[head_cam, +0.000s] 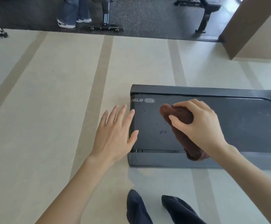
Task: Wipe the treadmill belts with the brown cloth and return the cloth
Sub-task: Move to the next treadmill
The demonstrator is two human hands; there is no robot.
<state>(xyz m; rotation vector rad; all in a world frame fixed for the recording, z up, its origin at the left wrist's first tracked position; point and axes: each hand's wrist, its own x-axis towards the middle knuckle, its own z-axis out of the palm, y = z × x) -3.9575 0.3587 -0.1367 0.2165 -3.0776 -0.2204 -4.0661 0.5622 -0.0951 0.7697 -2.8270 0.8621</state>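
Our right hand [196,125] grips the rolled brown cloth [178,126] on the treadmill belt [244,123], while our left hand [115,135] hovers flat, fingers spread, holding nothing, by the belt's end.

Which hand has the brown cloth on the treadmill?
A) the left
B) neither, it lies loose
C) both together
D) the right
D: the right hand grips the rolled brown cloth on the treadmill belt, while the left hand is open with fingers spread by the belt's end.
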